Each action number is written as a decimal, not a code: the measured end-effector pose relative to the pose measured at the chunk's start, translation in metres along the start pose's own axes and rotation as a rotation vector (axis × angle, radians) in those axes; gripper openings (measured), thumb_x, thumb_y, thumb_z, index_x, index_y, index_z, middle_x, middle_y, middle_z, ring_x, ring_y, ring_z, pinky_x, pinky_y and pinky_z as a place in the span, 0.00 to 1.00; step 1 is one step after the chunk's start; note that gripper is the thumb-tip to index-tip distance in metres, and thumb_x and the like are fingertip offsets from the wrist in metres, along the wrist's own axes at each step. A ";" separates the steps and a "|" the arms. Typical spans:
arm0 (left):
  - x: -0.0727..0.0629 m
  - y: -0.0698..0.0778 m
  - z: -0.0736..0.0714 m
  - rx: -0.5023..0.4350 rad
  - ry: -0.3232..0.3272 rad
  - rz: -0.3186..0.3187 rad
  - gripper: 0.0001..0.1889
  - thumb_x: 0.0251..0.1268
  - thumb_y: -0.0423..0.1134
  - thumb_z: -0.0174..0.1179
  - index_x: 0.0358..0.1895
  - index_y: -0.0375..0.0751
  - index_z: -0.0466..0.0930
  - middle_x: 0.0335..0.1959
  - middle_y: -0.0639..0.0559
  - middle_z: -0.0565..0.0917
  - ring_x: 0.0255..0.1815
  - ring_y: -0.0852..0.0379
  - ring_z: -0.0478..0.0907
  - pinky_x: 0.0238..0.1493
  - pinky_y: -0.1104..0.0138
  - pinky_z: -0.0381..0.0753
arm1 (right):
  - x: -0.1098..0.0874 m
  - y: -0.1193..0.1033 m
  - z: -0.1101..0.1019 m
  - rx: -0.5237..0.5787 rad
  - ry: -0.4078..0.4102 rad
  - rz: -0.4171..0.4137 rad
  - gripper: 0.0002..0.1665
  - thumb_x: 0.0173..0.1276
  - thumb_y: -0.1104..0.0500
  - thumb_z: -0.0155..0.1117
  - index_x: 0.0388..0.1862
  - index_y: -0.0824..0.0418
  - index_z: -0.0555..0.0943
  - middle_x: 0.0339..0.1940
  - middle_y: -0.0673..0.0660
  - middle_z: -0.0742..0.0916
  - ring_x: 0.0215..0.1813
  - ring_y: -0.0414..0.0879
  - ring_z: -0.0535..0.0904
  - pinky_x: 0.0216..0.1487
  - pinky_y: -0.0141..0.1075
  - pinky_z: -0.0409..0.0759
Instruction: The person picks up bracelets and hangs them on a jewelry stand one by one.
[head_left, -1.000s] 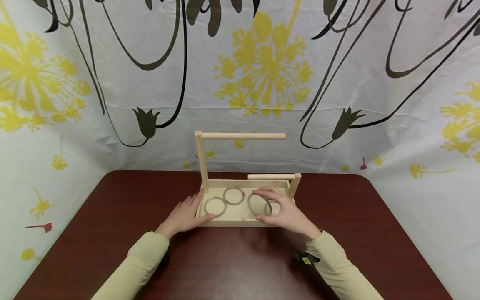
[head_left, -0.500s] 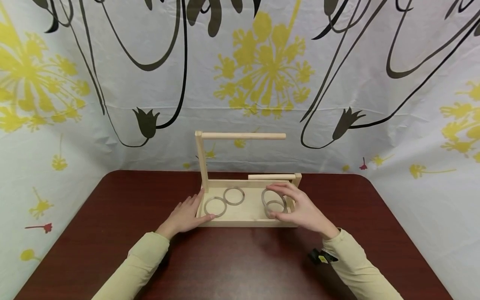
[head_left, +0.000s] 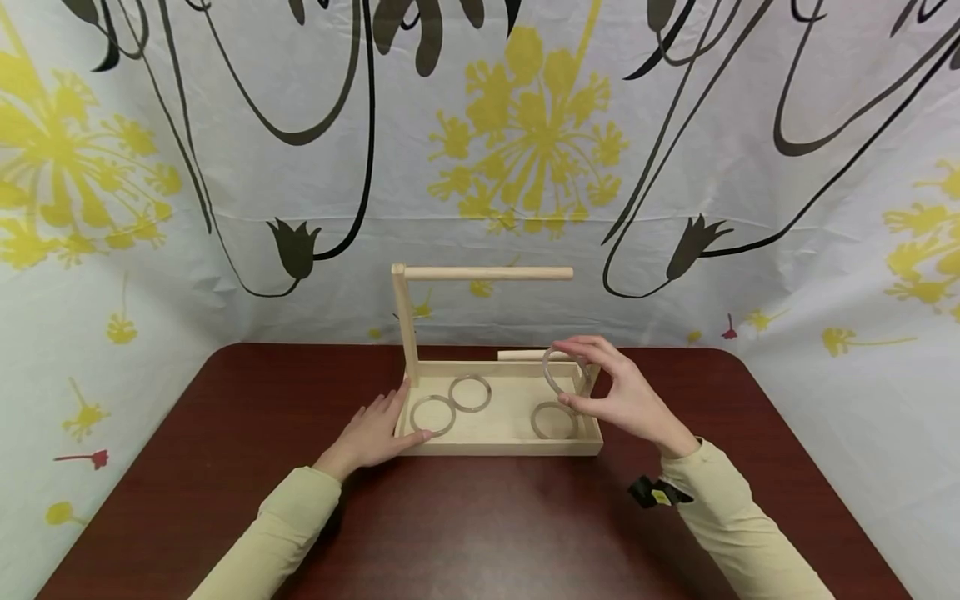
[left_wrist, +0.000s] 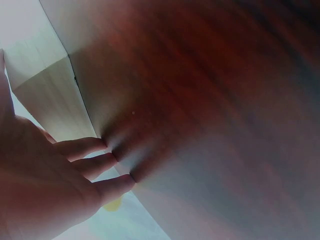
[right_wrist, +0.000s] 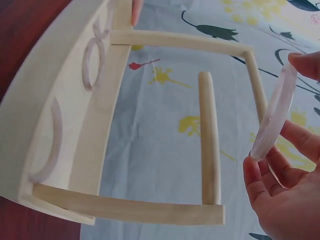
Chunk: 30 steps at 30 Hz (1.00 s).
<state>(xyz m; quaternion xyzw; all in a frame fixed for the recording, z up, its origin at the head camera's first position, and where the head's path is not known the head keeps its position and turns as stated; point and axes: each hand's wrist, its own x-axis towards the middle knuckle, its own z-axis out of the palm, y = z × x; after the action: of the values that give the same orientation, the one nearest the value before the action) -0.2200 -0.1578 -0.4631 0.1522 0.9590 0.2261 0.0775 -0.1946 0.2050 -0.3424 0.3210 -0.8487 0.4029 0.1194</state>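
Observation:
My right hand [head_left: 626,392] pinches a pale translucent bangle [right_wrist: 275,112] between thumb and fingertips. It holds this bangle above the right part of a light wooden tray [head_left: 502,417], close to the short dowel [head_left: 517,355] in the head view. Three similar bangles lie in the tray: a front-left bangle [head_left: 412,417], one behind it [head_left: 490,393] and a right-hand bangle [head_left: 532,421]. My left hand [head_left: 371,432] rests at the tray's left end, its thumb over the front rim. Its other fingers [left_wrist: 85,147] reach down along the tray's outer side to the table.
A tall post [head_left: 406,325] rises from the tray's left end and carries a long dowel [head_left: 487,272] pointing right. A shorter post [right_wrist: 130,207] at the other end carries the short dowel. Behind the dark red table [head_left: 480,517] hangs a patterned cloth [head_left: 480,167].
The right hand has moved right and then up with the bangle, lifting it off the tray floor past the right-hand bangle. My left hand stays in place.

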 end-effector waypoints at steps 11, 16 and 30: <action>-0.002 0.002 0.000 0.000 -0.013 -0.007 0.54 0.60 0.71 0.52 0.78 0.41 0.39 0.72 0.31 0.58 0.73 0.33 0.52 0.66 0.39 0.51 | 0.014 -0.018 -0.016 -0.008 0.057 0.046 0.33 0.55 0.71 0.73 0.61 0.70 0.75 0.58 0.65 0.76 0.49 0.54 0.73 0.52 0.51 0.68; -0.002 0.002 0.001 0.000 -0.006 -0.006 0.54 0.61 0.71 0.52 0.78 0.41 0.40 0.72 0.30 0.58 0.72 0.33 0.52 0.66 0.39 0.51 | 0.020 -0.016 -0.020 -0.001 0.064 0.057 0.33 0.56 0.71 0.72 0.62 0.69 0.75 0.59 0.64 0.75 0.53 0.51 0.73 0.55 0.52 0.69; -0.001 -0.001 0.003 0.006 -0.013 -0.012 0.54 0.61 0.71 0.52 0.78 0.42 0.39 0.72 0.31 0.58 0.73 0.34 0.52 0.66 0.39 0.51 | 0.037 -0.012 -0.026 0.083 0.127 0.045 0.32 0.58 0.74 0.69 0.63 0.73 0.73 0.60 0.66 0.76 0.54 0.41 0.70 0.57 0.39 0.68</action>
<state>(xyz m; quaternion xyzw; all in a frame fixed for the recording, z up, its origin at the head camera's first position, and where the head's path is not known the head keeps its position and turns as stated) -0.2186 -0.1576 -0.4655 0.1482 0.9600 0.2219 0.0845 -0.2163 0.2030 -0.3012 0.2804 -0.8289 0.4600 0.1507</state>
